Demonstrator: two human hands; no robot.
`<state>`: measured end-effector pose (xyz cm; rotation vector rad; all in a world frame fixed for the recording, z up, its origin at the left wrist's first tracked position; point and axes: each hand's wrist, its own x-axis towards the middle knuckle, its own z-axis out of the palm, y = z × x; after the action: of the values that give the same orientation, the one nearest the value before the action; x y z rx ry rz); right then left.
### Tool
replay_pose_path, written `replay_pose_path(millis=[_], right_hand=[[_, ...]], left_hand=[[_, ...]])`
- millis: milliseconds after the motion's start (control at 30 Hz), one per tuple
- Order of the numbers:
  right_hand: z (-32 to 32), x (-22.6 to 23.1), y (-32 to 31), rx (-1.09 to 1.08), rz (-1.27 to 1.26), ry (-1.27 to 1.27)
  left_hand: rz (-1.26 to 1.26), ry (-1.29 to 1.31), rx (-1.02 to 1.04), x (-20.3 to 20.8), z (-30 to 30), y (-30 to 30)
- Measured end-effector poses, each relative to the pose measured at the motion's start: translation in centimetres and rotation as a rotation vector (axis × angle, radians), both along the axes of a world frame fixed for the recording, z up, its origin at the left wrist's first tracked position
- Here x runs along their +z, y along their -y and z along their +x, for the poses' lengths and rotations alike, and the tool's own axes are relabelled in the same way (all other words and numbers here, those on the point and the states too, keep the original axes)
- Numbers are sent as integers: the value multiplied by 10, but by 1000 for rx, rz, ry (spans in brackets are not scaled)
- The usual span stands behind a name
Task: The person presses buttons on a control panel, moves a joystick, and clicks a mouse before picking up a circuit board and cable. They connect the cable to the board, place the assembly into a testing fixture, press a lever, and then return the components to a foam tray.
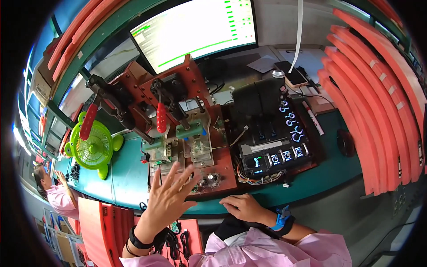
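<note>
My left hand (171, 196) is raised with its fingers spread over the front edge of a red-brown test fixture (227, 171). Nothing is in it. The fixture carries two toggle clamps with red handles; the left handle (89, 121) leans outward and the right handle (161, 118) hangs down. Under the clamps, green blocks (189, 129) sit above clear plates with a small circuit board (169, 150). My right hand (242, 207) lies at the table's front edge, fingers loosely extended to the left, with nothing visible in it. It is nearest to a black control unit (271, 160) with lit knobs.
A green frog-shaped fan (92, 144) stands left on the green table (213, 205). Behind is a lit monitor (195, 33). At right are a mouse (345, 143), a marker (313, 118), a phone (291, 74) and stacked red foam trays (356, 115). Another person (60, 196) sits far left.
</note>
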<state>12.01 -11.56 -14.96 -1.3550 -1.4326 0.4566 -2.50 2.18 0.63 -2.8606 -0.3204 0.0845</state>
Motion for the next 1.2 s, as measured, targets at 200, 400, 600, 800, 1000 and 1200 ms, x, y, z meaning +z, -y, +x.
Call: replay_pose_path(millis=[200,400,600,800,1000,1200], right_hand=[[-2,4,0,-8,-3,-17],[-2,3,2,8,7,-17],[0,4,2,23,-37,-1],[-1,1,-3,48,-50,-5],[0,2,0,41,30,-15],[2,2,2,30,-10,67]], left_hand=[[-124,87,-73,-7,25,9],[-91,14,-114,-6,27,11],[-133,-40,-176,1,40,12],[-127,-80,-277,14,56,13],[-176,-62,-339,11,32,33],[-90,238,-57,7,26,36]])
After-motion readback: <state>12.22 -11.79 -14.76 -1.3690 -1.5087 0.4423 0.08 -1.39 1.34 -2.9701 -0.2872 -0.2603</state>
